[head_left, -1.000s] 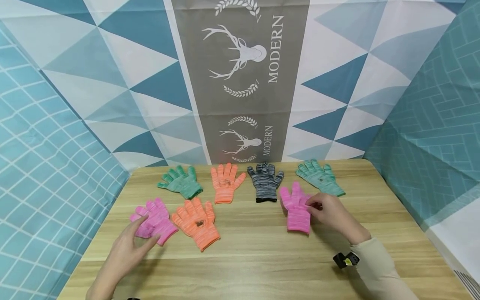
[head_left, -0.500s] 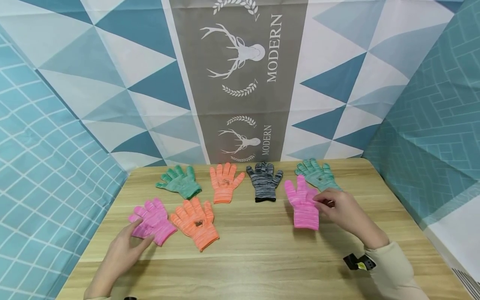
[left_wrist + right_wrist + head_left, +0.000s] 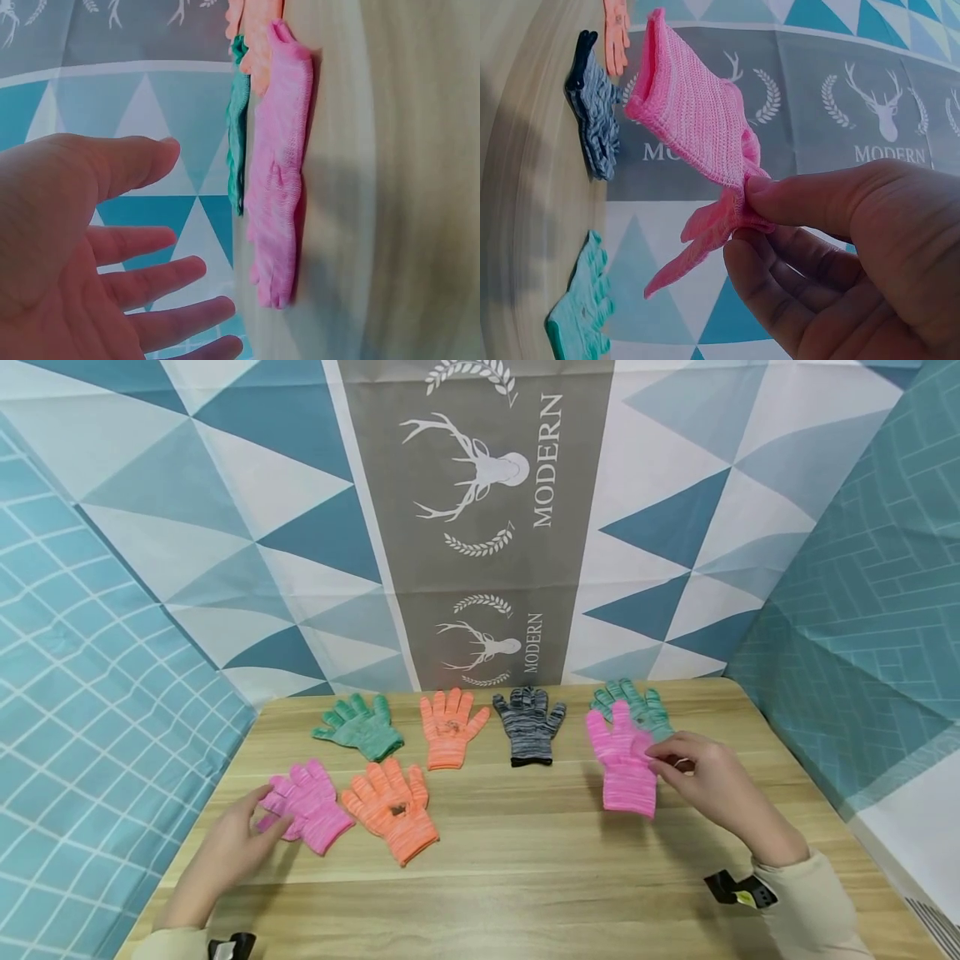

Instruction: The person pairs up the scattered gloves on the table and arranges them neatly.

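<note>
Between thumb and fingertips my right hand pinches a pink knit glove by its side, holding it above the table. In the right wrist view that glove hangs with its cuff toward the upper left. My left hand, fingers spread and relaxed, hovers beside a second pink glove lying at the left of the table. The left wrist view shows a gap between my left fingers and that glove. Part of a green glove is hidden behind the held glove.
On the wooden table lie another green glove, an orange glove, a stained orange glove and a grey-black glove. Patterned cloth covers the walls behind and at the sides.
My right hand has lifted the pink glove off the table and carried it to the right, over part of the green one. My left hand has drawn slightly left.
</note>
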The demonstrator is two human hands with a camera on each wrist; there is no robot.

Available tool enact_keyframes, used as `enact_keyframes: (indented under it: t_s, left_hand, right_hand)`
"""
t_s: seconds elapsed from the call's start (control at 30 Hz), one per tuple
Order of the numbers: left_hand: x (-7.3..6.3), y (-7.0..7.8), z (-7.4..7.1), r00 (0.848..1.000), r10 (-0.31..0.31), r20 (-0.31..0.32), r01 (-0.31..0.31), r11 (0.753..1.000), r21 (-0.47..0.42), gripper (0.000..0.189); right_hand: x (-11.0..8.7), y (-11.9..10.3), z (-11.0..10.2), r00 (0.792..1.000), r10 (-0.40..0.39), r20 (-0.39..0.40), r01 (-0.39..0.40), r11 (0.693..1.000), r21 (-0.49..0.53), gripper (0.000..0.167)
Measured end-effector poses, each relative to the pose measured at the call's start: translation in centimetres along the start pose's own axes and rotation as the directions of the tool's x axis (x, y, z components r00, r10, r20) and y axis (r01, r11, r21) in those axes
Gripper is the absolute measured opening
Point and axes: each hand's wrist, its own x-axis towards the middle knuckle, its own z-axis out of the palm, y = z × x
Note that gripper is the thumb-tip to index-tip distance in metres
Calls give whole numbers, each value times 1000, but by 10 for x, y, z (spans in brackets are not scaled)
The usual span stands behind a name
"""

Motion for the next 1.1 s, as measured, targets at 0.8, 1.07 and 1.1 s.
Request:
enact_keyframes:
  t_s: [0.8,1.07,1.1]
  left_hand:
    - [28,-3,14,986,-55,158,40,995,95,42]
    - [29,0,13,985,-69,158,54,994,93,25]
    - [29,0,14,986,-63,152,49,995,92,23]
  right_hand:
    - [-5,2,5,1000,10,12,-9,1000,-8,16]
    - [-6,1,7,1000,17,23,-17,1000,4,16]
    - [-7,1,7,999,19,27,-19,1000,4,16]
